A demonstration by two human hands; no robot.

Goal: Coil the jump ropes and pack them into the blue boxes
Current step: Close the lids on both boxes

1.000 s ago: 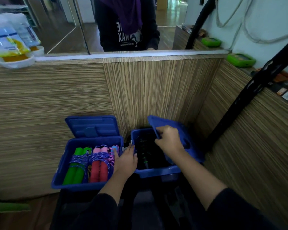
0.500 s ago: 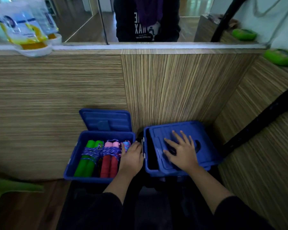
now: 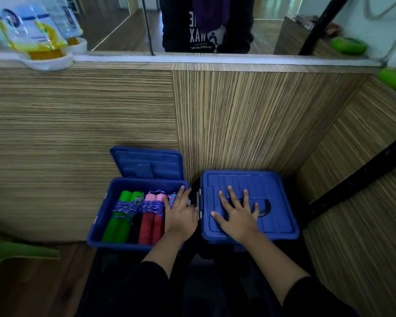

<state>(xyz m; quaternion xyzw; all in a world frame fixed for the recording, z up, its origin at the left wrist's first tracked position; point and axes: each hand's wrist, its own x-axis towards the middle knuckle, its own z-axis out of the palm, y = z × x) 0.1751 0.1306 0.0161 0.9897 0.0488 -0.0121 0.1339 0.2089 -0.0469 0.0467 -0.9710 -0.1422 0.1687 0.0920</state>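
Two blue boxes sit side by side against a wooden counter. The left box (image 3: 101,225) is open, its lid (image 3: 146,164) tipped back; inside lie coiled jump ropes with green handles (image 3: 121,223), pink-and-red handles (image 3: 151,221) and a third, mostly hidden set under my left hand (image 3: 181,217). That hand rests flat over the left box's right rim, fingers straight. The right box has its lid (image 3: 272,202) down flat. My right hand (image 3: 237,215) presses on this lid with fingers spread.
The striped wooden counter wall (image 3: 226,115) rises right behind the boxes and bends round on the right. A black bar (image 3: 352,186) slants past the right box. A person in dark clothes (image 3: 206,24) stands beyond the counter. White dishes with packets (image 3: 39,56) sit on its top left.
My right hand swung the right box's lid down from raised to flat and now presses on it with spread fingers. My left hand stayed on the left box's right rim.
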